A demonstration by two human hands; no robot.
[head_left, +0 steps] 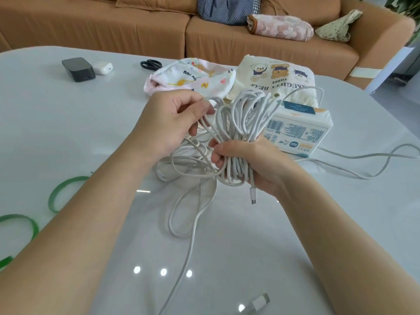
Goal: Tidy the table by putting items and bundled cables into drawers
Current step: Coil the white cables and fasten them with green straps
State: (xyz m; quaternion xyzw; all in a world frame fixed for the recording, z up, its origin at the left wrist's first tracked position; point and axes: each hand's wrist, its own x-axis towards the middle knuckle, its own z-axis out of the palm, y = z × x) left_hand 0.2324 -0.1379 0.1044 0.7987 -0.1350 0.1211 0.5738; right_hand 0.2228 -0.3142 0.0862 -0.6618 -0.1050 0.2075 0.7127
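Observation:
A bundle of white cable loops (241, 114) stands up above the table, and my right hand (247, 160) grips it at its lower part. A USB-C plug (253, 194) hangs below that hand. My left hand (172, 119) pinches a strand of the same white cable near the top of the loops. Loose cable (193, 201) trails from the bundle over the white table (68, 133) toward me and ends in a white plug (258, 303) at the near edge. More cable (363, 160) runs off to the right.
A tissue pack (297, 130), a bear-print cloth bag (279, 76) and a patterned fabric pouch (193, 78) lie behind my hands. Scissors (150, 64), a black box (78, 68) and a white earbud case (102, 67) sit far left. Green straps (61, 192) lie at left. A sofa (136, 26) stands behind.

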